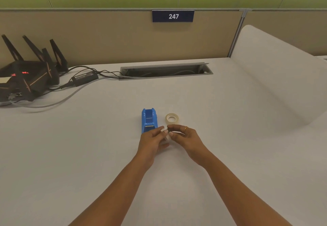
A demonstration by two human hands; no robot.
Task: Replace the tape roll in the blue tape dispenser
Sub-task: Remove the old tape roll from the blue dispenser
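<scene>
The blue tape dispenser (149, 120) lies on the white desk (106, 155) with its roll bay empty. A roll of clear tape (172, 119) lies flat just to its right. Just in front of them, my left hand (152, 140) and my right hand (184, 136) meet at the fingertips. Both pinch a small whitish, translucent piece (166, 137) between them; it is partly hidden by the fingers, and I cannot tell whether it is an empty core or a hub. A ring sits on a finger of my right hand.
A black router with antennas (26, 73) and a power adapter (85, 78) with cables lie at the far left. An open cable tray (166, 71) is set into the desk at the back. A white divider (276, 69) rises on the right.
</scene>
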